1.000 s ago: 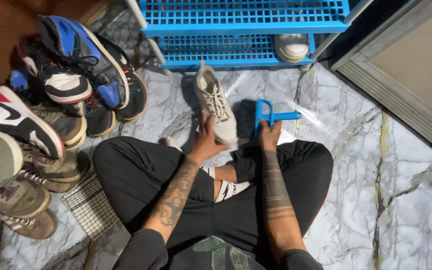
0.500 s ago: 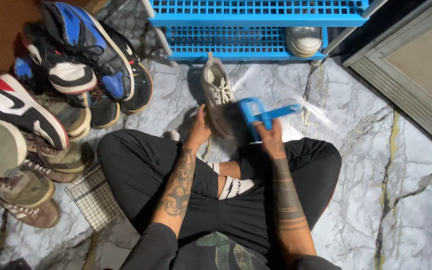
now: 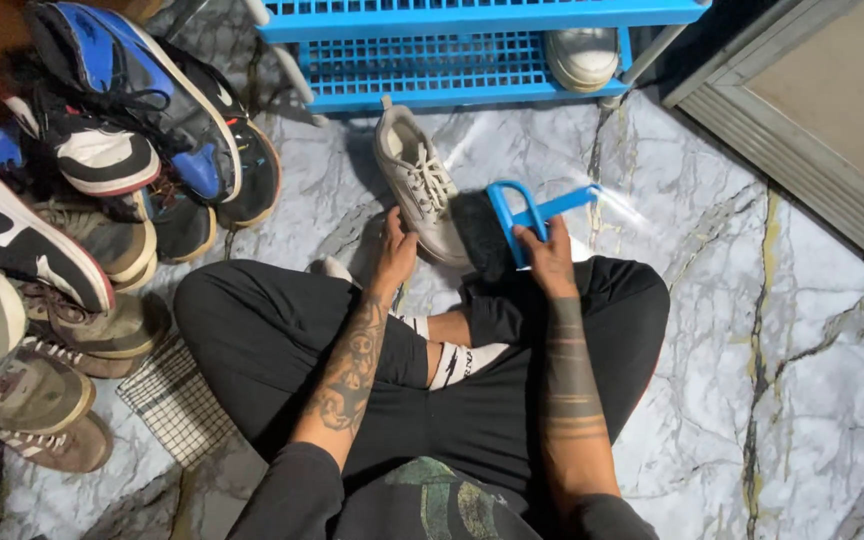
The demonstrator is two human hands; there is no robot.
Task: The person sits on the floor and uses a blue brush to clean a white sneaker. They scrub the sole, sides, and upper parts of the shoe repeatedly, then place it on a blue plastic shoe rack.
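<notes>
Head view showed crossed legs (image 3: 432, 400) low in frame; above them, the left hand (image 3: 392, 250) gripped the grey sneaker (image 3: 417, 185) at centre, the right hand (image 3: 549, 255) clasped the blue brush (image 3: 522, 215) beside it. Brushing well likely needed a steadied heel and short strokes. Beyond stood the blue rack (image 3: 432, 70).

The blue shoe rack (image 3: 472, 45) runs off the top edge — only its lower shelves show. The pile of sneakers (image 3: 62, 200) is cut by the left edge. The brush (image 3: 512, 225) hides the grey sneaker's (image 3: 417, 185) toe side; its bristles blur into shadow.
</notes>
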